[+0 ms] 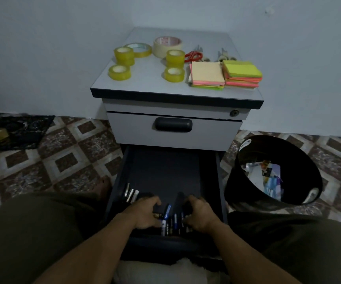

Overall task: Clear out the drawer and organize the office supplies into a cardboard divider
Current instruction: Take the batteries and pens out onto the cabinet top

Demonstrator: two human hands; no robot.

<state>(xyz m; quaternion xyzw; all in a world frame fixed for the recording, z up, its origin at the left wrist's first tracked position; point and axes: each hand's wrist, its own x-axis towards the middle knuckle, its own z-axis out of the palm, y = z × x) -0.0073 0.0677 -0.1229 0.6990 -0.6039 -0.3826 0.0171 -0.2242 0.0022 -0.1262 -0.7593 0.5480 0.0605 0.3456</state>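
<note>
The lower drawer point(165, 169) of a grey cabinet is pulled out toward me, dark inside. A pile of pens and markers point(170, 219) lies at its front. My left hand point(145, 214) curls over the pile's left side, and my right hand point(199, 214) curls over its right side, fingers bent down among the pens. Whether either hand grips a pen is hidden. A few more pens point(131, 194) lean in the drawer's left front corner. No cardboard divider is in view.
On the cabinet top point(145, 83) sit several yellow tape rolls point(119, 72), a masking tape roll point(168, 46), red scissors point(194, 56) and two sticky-note stacks point(242, 73). A black waste bin point(272, 171) with scraps stands right of the drawer. A dark cloth point(20, 130) lies on the tiled floor, left.
</note>
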